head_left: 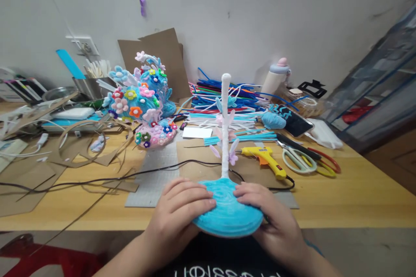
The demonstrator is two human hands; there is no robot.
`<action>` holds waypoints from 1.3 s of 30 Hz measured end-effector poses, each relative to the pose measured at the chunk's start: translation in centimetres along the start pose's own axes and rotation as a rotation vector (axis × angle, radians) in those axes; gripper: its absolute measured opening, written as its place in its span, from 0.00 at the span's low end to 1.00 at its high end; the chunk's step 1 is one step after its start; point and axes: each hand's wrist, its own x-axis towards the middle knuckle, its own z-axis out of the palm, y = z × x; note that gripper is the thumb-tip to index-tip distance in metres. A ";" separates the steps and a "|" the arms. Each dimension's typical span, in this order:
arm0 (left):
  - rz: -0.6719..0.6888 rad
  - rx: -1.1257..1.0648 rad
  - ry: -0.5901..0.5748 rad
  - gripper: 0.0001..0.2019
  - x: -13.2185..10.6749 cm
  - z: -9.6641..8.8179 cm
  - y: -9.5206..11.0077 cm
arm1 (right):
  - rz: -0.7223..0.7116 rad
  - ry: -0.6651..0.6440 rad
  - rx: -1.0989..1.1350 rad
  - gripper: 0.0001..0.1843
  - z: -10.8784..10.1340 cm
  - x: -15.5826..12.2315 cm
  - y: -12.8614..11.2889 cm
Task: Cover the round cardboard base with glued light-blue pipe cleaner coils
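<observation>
I hold a round blue fuzzy base (pixel 227 210) just in front of the table's near edge. A white fuzzy stem (pixel 225 125) rises upright from its middle, with small pink and blue petals partway up. My left hand (pixel 177 218) grips the base's left side, fingers curled over its top. My right hand (pixel 276 220) grips the right side the same way. A finished flower tree (pixel 143 104) covered in coloured flowers stands further back on the left.
A yellow glue gun (pixel 266 160) with a black cord lies right of the stem, with scissors (pixel 300 160) beyond it. A pile of coloured pipe cleaners (pixel 221 95), cardboard scraps (pixel 39 169), a grey mat (pixel 152 181), a phone (pixel 294 123) and a bottle (pixel 276 75) crowd the wooden table (pixel 357 199).
</observation>
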 end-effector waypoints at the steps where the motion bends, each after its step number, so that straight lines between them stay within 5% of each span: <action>1: -0.015 0.003 0.022 0.12 -0.2 0.1 -0.1 | -0.013 -0.011 -0.024 0.13 -0.1 0.1 -0.1; 5: -0.044 -0.003 0.152 0.20 -0.9 -0.1 0.2 | -0.031 -0.030 -0.047 0.10 0.0 0.7 -0.5; 17: -0.100 0.004 0.175 0.09 -2.2 0.4 -0.7 | -0.082 -0.055 -0.111 0.15 0.4 2.2 -0.8; 22: -0.104 0.071 0.126 0.24 -1.3 -0.3 0.1 | -0.104 -0.116 -0.129 0.11 0.3 3.6 -2.2; 30: -0.234 -0.205 0.161 0.13 -1.2 -1.0 -1.1 | 0.040 -0.115 -0.021 0.23 -0.3 3.3 -1.7; 35: -0.252 -0.338 0.265 0.09 -2.5 0.5 -2.5 | -0.004 -0.089 0.004 0.20 -0.7 3.0 -1.6; 39: -0.284 -0.318 0.237 0.13 -2.2 0.6 -2.2 | -0.047 -0.083 -0.059 0.19 -0.9 3.5 -2.4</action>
